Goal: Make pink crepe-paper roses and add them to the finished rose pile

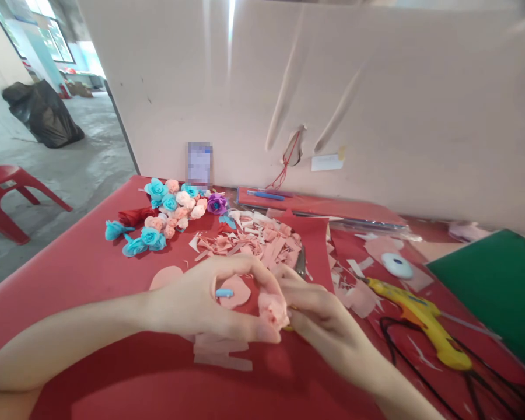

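My left hand curves round with thumb and fingertips closed on a small pink paper rose. From the right, my right hand pinches at the rose's side, its fingertips partly hidden behind the bloom. A small yellow thing shows under those fingertips; I cannot tell what it is. Through the loop of my left hand I see a round pink paper petal piece and a light-blue capped stick on the red table. Pink paper strips lie just below my left hand.
Finished paper flowers cluster at the back left, beside a heap of pink scraps. A phone leans against the white panel. To the right lie a yellow glue gun with black cord, a white oval object and a green board.
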Available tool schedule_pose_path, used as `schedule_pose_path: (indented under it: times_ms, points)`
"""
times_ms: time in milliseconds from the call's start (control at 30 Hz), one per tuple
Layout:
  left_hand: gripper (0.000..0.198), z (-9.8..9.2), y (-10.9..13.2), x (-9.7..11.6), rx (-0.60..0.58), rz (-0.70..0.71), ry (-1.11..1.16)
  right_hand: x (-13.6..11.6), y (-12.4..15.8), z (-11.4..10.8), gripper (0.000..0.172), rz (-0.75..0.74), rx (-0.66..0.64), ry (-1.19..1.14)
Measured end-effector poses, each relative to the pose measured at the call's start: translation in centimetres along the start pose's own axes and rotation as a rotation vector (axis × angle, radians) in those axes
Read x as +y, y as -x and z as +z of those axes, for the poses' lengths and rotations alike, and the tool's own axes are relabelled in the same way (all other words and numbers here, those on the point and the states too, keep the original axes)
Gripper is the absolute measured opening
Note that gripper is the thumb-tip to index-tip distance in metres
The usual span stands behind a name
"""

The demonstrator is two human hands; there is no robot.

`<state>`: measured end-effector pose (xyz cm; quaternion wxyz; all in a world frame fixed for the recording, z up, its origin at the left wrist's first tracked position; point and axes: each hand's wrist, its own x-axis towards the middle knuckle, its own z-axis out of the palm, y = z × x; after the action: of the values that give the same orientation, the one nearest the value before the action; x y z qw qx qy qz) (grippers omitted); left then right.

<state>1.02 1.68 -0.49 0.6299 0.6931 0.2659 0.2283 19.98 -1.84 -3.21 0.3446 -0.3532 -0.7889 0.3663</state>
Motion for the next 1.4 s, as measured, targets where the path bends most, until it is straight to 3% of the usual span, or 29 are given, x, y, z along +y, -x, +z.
schedule_pose_path:
  times_ms: [400, 500, 600, 733, 867, 1067, 1300, 1400]
  points:
    - [0.019, 0.3, -0.2, -0.5, 0.029, 0.095, -0.072, 0.0, -0.1, 1.0, 0.035, 0.139, 0.050, -0.268]
    - [0.029, 0.4, -0.2, -0.8, 0.115, 0.159, -0.166, 0.5, 0.0, 1.3, 0.033, 0.173, 0.047, -0.411]
    - [0.035, 0.4, -0.2, -1.3, 0.339, 0.467, -0.407, 0.7, 0.3, 1.5, 0.031, 0.188, 0.030, -0.506]
    - [0.020, -0.1, 0.1, -1.7, 0.564, 1.001, -0.941, 0.5, 0.6, 1.8, 0.031, 0.211, 0.039, -0.519]
    - [0.004, -0.5, 0.3, -1.1, 0.747, 1.233, -1.288, 0.3, 0.9, 2.4, 0.026, 0.221, 0.110, -0.548]
    - [0.010, -0.3, 0.1, 0.1, 0.786, 1.191, -1.382, -0.1, 0.8, 3.4, 0.021, 0.240, 0.236, -0.572]
    - [0.007, -0.5, 0.4, -2.4, 0.710, 0.850, -1.153, -0.6, 0.9, 3.7, 0.021, 0.291, 0.255, -0.528]
    - [0.007, -0.4, 0.5, -2.8, 0.721, 0.946, -1.104, -0.7, 1.1, 3.9, 0.021, 0.281, 0.242, -0.551]
